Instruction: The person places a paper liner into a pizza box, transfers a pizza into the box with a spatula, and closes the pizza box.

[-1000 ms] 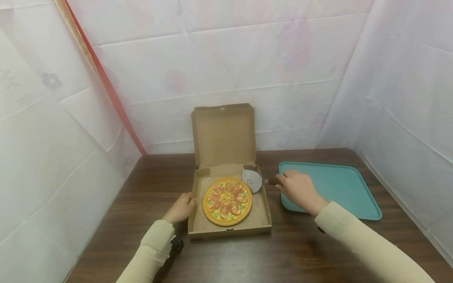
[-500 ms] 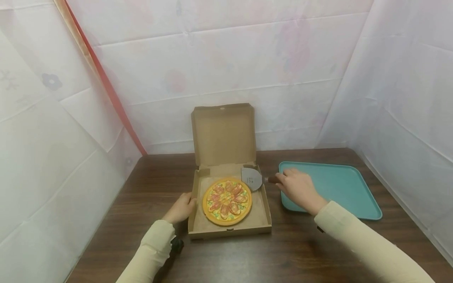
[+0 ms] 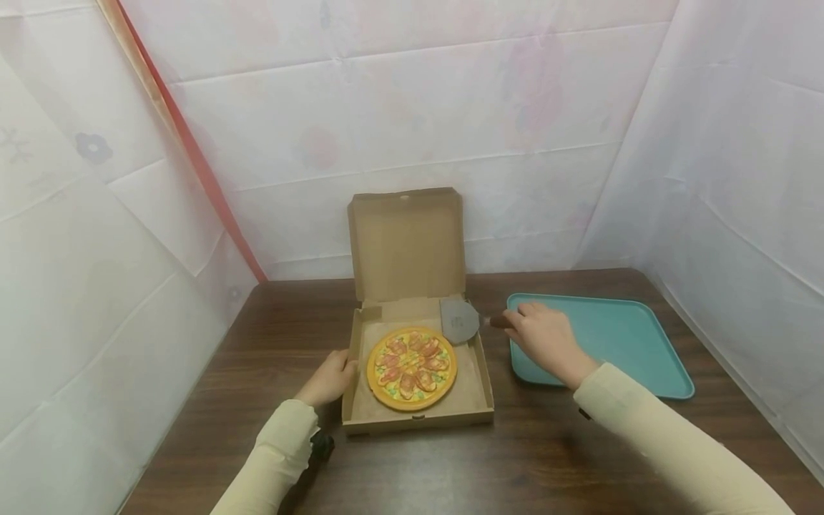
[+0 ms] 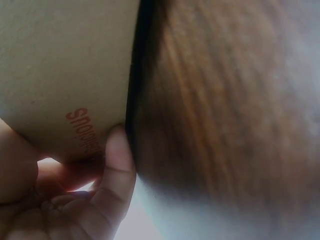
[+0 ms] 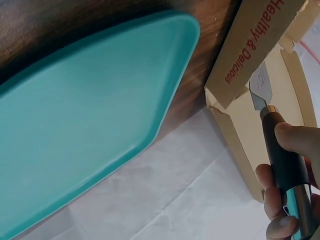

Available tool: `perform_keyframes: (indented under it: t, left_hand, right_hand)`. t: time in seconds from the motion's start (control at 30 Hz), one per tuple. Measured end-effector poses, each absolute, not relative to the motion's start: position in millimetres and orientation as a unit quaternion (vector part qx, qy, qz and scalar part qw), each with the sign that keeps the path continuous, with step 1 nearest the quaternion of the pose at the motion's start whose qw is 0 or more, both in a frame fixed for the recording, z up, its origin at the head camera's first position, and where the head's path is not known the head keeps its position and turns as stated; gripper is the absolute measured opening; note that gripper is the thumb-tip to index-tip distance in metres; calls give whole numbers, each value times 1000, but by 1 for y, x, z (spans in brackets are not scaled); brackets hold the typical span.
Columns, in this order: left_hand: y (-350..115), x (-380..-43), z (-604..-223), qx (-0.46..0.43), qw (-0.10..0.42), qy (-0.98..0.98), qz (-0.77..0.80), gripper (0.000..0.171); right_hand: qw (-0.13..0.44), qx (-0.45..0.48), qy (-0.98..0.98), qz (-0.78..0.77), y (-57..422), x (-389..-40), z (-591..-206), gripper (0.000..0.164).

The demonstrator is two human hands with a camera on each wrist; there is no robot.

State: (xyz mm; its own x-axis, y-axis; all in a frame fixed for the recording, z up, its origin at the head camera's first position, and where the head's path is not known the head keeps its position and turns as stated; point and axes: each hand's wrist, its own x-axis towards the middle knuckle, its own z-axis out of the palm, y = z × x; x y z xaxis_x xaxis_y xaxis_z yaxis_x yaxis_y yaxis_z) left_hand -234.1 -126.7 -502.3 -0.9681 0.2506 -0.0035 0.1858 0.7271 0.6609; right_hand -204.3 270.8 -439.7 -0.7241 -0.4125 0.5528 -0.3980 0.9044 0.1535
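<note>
A round pizza lies in an open cardboard pizza box whose lid stands up at the back. My right hand grips the dark handle of a pizza server; its wide metal blade reaches over the box's right wall, overlapping the back right edge of the pizza. In the right wrist view the fingers curl round the handle, thumb on top. At the box's left wall, my left hand holds the side; the left wrist view has its fingers against the printed cardboard.
A teal tray lies on the brown wooden table right of the box, partly under my right hand. White patterned sheets enclose the table at the back and both sides.
The server's blade has moved slightly away from me, toward the back of the box, with my right hand. The pizza has shifted a little to the left. My left hand stays put.
</note>
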Motion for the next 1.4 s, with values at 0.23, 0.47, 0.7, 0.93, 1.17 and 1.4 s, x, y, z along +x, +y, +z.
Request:
perform_keyframes:
  t: [0.23,0.47,0.7,0.93,1.17,1.4]
  left_hand:
    - [-127,-235,-502,128,41,927,351,28]
    - [-127,-236,-504,131,44,926,351,27]
    - [-127,-236,-504,130,44,926,352,27]
    - [-128,-234,-504,124,47,931,339,31]
    - [-128,-232,-504,119,48,935,331,35]
    - [-127,-232,-504,119,46,934,334,35]
  right_hand:
    - [287,191,-939,0,279,-203,-431,21]
    - [262,162,-951,17,289,-198,-426,23]
    - [231,119,-965,36,308,-191,-417,31]
    - [222,88,-970,48,335,-179,-409,39]
    - [198,53,-977,63,364,-170,-409,39]
    - [174,10,-982,68,399,-164,-412,44]
